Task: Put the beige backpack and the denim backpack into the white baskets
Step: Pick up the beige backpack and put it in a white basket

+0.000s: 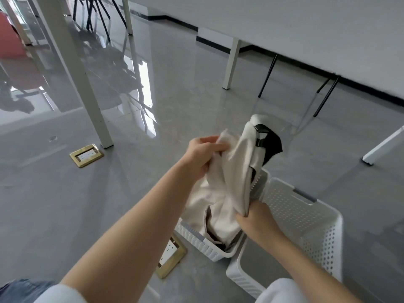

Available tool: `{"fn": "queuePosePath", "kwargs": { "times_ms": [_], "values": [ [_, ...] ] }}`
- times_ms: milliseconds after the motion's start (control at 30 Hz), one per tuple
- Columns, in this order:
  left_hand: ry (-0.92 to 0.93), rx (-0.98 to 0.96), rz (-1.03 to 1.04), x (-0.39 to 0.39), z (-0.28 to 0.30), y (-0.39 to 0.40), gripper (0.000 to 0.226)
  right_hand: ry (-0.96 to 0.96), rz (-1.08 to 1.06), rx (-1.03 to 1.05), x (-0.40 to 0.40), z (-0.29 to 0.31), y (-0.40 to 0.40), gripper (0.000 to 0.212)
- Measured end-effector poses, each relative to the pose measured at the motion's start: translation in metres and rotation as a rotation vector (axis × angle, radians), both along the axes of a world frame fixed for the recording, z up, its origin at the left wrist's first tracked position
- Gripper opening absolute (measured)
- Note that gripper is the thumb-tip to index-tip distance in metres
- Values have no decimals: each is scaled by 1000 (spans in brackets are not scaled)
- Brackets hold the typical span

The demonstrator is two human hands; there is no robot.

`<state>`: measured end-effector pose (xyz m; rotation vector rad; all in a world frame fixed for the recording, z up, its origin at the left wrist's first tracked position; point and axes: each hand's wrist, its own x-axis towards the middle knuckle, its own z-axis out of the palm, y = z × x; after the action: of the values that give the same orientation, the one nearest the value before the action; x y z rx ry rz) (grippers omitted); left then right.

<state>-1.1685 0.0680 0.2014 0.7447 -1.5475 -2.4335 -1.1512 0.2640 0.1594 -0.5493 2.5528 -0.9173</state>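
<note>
Hands grip the beige backpack (229, 184) at centre frame, half lowered into the left white basket (203, 241). The left hand (205, 154) is closed on a bunch of fabric near the bag's upper edge; the right hand (255, 217) is closed on the lower right side, just above the rim between the two baskets. The bag's bottom already sits inside the basket, while its top, with the black strap and buckle (266, 141), stands well above the rim and leans toward the upper right.

The second white basket (317, 221) sits touching the first at lower right, and what shows of its inside looks empty. No denim backpack is clearly visible; a patch of blue at the lower left corner is too cut off to identify.

The risks, as I judge them: the soft bag is crumpled and taller than the basket, so if released now its top could flop over the far rim and drag the rest out. Pushing down hard on one side could tip the light basket or slide it across the glossy floor. The loose strap could snag on the perforated wall. A brass floor socket (171, 255) lies open right beside the basket's near corner, something to catch on.
</note>
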Motion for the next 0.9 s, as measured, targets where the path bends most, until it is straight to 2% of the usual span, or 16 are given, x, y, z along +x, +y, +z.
{"fn": "queuePosePath", "kwargs": {
  "times_ms": [33,100,167,267,333,400,467,500,600,667,767,833,900],
  "values": [
    [28,4,91,4,-4,-8,38,32,64,28,6,-3,-5,24],
    [-54,-37,267,15,-16,-25,50,98,164,123,14,-9,-18,4],
    [-145,-82,293,32,-23,-37,50,127,238,180,21,-9,-32,13],
    [-81,-136,51,54,-13,-38,44,204,336,191,24,-19,-53,27],
    [-94,-320,15,65,-5,-31,43,121,415,226,25,-26,-64,41],
    [-118,-492,148,74,-12,-27,32,-100,496,230,20,-28,-69,59],
    [-109,-465,268,83,-20,-28,18,-286,463,195,-1,-21,-65,60],
    [-109,-436,297,88,-25,-30,16,-283,382,162,-18,-17,-63,54],
    [-104,-432,258,95,-26,-34,20,-9,-29,25,-82,-2,-59,54],
    [-80,-436,206,98,-21,-32,24,100,-131,59,-111,5,-67,70],
    [-83,-446,165,103,-20,-32,26,64,-37,193,-135,12,-87,98],
    [-90,-451,146,106,-20,-34,25,47,80,279,-144,14,-99,99],
    [-94,-465,130,108,-20,-35,24,33,164,341,-151,10,-107,89]
  ]
}}
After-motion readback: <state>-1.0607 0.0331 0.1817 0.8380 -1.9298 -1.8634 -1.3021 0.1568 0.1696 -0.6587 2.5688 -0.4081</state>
